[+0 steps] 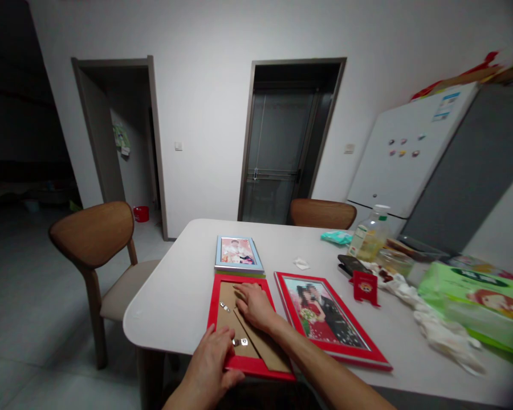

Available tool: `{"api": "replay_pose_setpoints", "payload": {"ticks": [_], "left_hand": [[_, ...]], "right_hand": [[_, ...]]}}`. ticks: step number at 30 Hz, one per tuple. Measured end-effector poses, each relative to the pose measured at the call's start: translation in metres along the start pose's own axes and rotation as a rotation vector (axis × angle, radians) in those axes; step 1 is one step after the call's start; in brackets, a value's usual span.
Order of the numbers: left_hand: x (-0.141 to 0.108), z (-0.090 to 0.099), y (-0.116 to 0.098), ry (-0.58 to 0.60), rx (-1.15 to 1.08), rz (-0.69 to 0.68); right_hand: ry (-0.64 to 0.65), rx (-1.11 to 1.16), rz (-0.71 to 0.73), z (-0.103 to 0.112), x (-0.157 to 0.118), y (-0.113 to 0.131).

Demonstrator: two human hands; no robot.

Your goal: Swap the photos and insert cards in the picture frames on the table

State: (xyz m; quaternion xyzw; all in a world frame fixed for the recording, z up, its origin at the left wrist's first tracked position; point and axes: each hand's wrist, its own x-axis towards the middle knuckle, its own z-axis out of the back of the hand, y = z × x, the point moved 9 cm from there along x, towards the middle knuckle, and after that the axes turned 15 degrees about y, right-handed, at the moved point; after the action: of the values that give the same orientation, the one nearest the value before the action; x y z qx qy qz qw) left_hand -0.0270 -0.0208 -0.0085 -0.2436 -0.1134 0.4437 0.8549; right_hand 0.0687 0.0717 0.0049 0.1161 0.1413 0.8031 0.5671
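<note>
A red picture frame (214,310) lies face down at the table's near edge, its brown backing board (250,336) showing. Metal clips (240,342) sit on the board, which has a strut-like flap along its right part. My left hand (211,364) holds the frame's near left corner, thumb at the front edge and fingers over the side. Across the upper part of the backing rests my right hand (256,307), fingers stretched out and pressing flat. Just to the right lies a second red picture frame (331,319), face up with a couple's photo. Beyond is a smaller light-blue picture frame (238,253).
On the white table (171,296) are a crumpled tissue (301,263), a red packet (365,286), a dark wallet-like item (351,264), a bottle (370,230) and a green tissue pack (474,302). Wooden chairs (94,233) stand at the left and far side.
</note>
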Motion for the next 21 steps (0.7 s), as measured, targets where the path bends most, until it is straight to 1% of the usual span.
{"api": "replay_pose_setpoints", "payload": {"ticks": [2,3,7,9,12,17,19,21], "left_hand": [[0.000,-0.001,0.000,0.011,0.009,-0.004],[0.000,-0.002,0.000,0.017,0.018,-0.007],[-0.001,-0.005,0.002,0.015,0.031,-0.021],[-0.002,-0.006,0.003,0.000,0.018,-0.025],[-0.003,-0.006,0.005,-0.030,-0.008,-0.018],[-0.005,-0.003,0.008,-0.061,-0.069,0.004],[-0.004,-0.004,0.009,-0.051,-0.081,0.012],[-0.003,-0.006,0.010,-0.042,-0.081,0.012]], "right_hand": [[-0.007,0.055,0.009,0.005,-0.011,0.001],[0.011,0.084,0.023,0.006,-0.018,0.002],[0.220,0.128,0.121,0.003,-0.052,0.015],[0.283,0.114,0.147,0.002,-0.067,0.020],[0.286,0.054,0.152,0.001,-0.081,0.025],[0.295,0.003,0.166,-0.007,-0.085,0.030],[0.255,0.028,0.158,-0.004,-0.083,0.026],[0.208,0.048,0.091,0.000,-0.080,0.016]]}}
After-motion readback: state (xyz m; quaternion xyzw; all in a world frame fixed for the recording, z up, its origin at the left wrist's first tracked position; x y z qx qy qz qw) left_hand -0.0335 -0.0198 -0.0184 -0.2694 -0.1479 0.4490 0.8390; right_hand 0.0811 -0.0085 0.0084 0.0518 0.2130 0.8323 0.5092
